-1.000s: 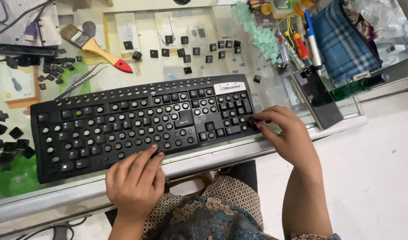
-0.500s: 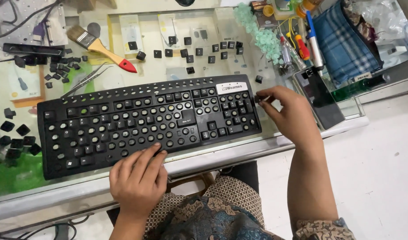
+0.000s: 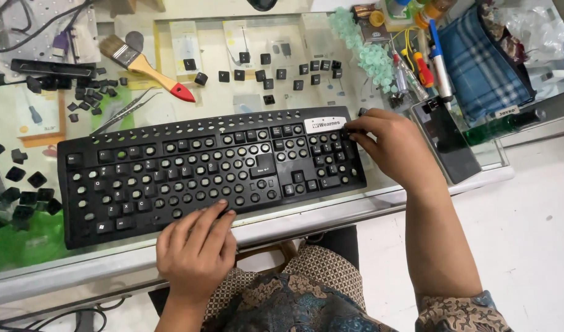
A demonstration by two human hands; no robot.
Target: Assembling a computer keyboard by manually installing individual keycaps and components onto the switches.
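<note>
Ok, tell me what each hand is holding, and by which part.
Neither clearly grips anything. The left hand rests on the keyboard at its front edge. The right hand touches its top right corner; any keycap pinched there cannot be told.

Loose keycaps [image 3: 266, 75] crowd glass behind keyboard [image 3: 211, 169] — phone [image 3: 446, 138] blocks right.

The left hand [image 3: 196, 249] lies flat, palm down, fingers stretched forward. The right hand [image 3: 395, 147] reaches out, fingertips pinched together.
</note>
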